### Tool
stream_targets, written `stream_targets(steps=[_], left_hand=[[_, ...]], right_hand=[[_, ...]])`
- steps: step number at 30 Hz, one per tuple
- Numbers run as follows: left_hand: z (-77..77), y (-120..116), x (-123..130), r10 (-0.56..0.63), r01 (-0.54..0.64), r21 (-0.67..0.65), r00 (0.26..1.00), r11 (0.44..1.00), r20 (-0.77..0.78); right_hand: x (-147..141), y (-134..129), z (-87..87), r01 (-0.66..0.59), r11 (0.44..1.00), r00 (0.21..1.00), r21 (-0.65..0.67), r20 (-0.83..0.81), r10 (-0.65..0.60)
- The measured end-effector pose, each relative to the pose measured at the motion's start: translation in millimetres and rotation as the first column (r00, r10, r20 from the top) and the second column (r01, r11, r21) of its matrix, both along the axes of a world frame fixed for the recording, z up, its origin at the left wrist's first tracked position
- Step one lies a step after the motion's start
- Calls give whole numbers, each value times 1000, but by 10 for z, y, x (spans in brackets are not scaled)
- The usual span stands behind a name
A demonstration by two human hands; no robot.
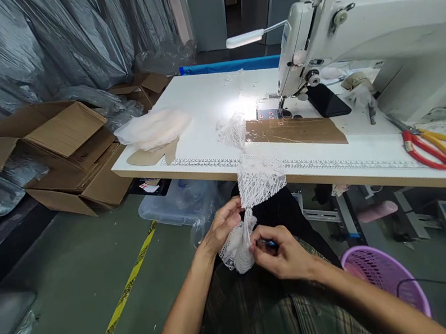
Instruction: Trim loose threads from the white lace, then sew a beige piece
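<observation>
A strip of white lace hangs over the front edge of the sewing table and is gathered above my lap. My left hand grips the lace from the left, its fingers curled behind the cloth. On the other side my right hand pinches the bunched lower part between thumb and fingertips. The lace runs up onto the tabletop, where a sheer piece lies left of a brown cardboard strip. Behind the strip stands a white sewing machine, its needle area brightly lit.
Red and yellow scissors lie at the table's right, and a black phone rests beside the machine. Pale fabric is heaped at the left end. Cardboard boxes stand on the left; a purple basket sits on the floor right of me.
</observation>
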State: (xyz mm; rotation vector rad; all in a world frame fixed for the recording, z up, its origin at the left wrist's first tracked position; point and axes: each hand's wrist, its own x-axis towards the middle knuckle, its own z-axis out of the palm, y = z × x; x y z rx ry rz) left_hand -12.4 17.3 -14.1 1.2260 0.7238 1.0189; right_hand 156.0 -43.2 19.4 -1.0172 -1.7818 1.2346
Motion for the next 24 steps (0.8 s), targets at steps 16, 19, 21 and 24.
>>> stream_targets(steps=[16, 19, 21, 24], left_hand=[[221, -283, -1, 78, -123, -312, 985, 942, -152], [241, -291, 7, 113, -162, -288, 978, 944, -178], [250, -295, 4, 126, -178, -284, 973, 942, -193], [254, -299, -6, 133, -187, -283, 971, 941, -198]], right_hand=[[187, 448, -273, 9, 998, 950, 55, 313, -26], [104, 495, -254, 1, 993, 943, 120, 331, -41], [72, 498, -237, 36, 989, 943, 143, 324, -81], [74, 459, -227, 67, 991, 945, 115, 310, -100]])
